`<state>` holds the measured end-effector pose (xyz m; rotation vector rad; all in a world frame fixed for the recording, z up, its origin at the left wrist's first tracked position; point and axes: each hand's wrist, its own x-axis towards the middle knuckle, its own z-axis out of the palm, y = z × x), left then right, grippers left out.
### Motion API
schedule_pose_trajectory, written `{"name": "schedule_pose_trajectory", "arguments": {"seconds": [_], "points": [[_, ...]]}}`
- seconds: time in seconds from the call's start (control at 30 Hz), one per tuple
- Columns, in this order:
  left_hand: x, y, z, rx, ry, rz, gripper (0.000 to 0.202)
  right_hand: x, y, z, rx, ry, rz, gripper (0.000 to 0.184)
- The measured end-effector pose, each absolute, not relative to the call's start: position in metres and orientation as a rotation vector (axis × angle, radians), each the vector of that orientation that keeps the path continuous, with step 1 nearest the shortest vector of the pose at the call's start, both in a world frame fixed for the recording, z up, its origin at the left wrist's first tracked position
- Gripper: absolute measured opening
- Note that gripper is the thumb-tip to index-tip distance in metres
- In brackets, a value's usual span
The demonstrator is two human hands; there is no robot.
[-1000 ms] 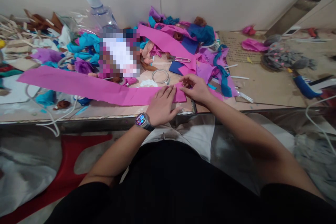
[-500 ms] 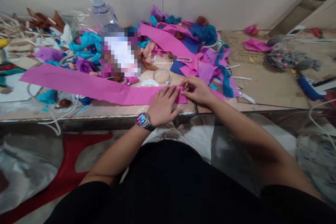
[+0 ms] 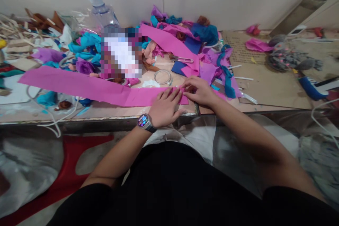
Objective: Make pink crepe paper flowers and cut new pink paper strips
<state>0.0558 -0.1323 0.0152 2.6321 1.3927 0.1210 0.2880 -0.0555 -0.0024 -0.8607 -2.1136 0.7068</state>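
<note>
A long pink crepe paper strip [image 3: 103, 87] lies along the table's front edge, its left end widening toward the clutter. My left hand [image 3: 165, 107] rests on the strip near its right end, palm down with fingers stretched out; a watch is on that wrist. Close beside it, my right hand [image 3: 197, 91] has thumb and forefinger drawn together at the strip's upper right edge. The exact pinch point is small and partly covered by the fingers. Beyond the hands lie a coiled cable [image 3: 162, 77] and thread snips [image 3: 182, 59] on another pink paper piece [image 3: 169, 42].
Crumpled blue, purple and pink paper [image 3: 209, 35] covers the table's back. A plastic bottle [image 3: 103, 12] stands at the wall, beside a blurred-out patch. To the right are a cardboard sheet [image 3: 243, 77], a grey flower-like bundle [image 3: 286, 58] and a blue roll [image 3: 312, 88]. A white cord [image 3: 53, 114] overhangs the front edge.
Almost nothing differs. Both hands keep their places on the pink strip, and the view has shifted very slightly.
</note>
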Motion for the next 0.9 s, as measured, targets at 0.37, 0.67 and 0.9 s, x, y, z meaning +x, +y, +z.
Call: {"name": "schedule_pose_trajectory", "arguments": {"seconds": [0.37, 0.67, 0.9], "points": [[0.055, -0.13, 0.011, 2.673, 1.321, 0.126, 0.076, 0.278, -0.052, -0.01, -0.981, -2.098, 0.448, 0.009], [0.056, -0.131, 0.013, 2.636, 1.354, 0.131, 0.084, 0.276, -0.056, -0.011, -1.002, -2.078, 0.521, 0.036], [0.057, -0.131, 0.014, 2.637, 1.366, 0.126, 0.083, 0.272, -0.05, -0.018, -1.101, -1.788, 0.877, 0.051]]}}
